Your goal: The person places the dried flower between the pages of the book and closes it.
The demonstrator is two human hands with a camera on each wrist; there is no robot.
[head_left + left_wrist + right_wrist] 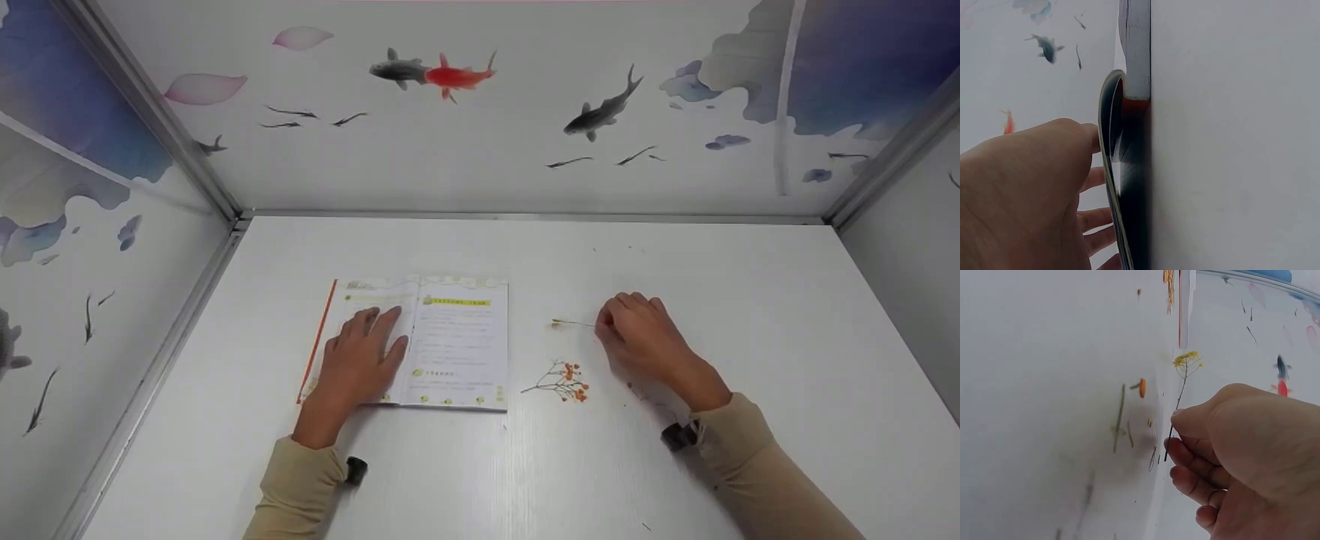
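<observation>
An open book [459, 349] with printed pages and an orange-red left edge lies on the white table. My left hand [358, 364] rests on its left page, fingers spread. In the left wrist view, the left-side pages [1107, 146] bow up beside the thumb. To the right of the book, my right hand [646, 336] pinches a thin dried sprig [1186, 363] with small yellow flowers. Thumb and fingertips hold its dark stem, and the flower end points away from the hand, toward the book. A branched sprig with orange flowers [564, 382] lies between book and right hand.
Small plant bits, including an orange piece [1142, 388] and a short stem [1120, 417], lie on the table [465, 487] near the right hand. White panels [480, 150] painted with fish and petals stand at the back and sides.
</observation>
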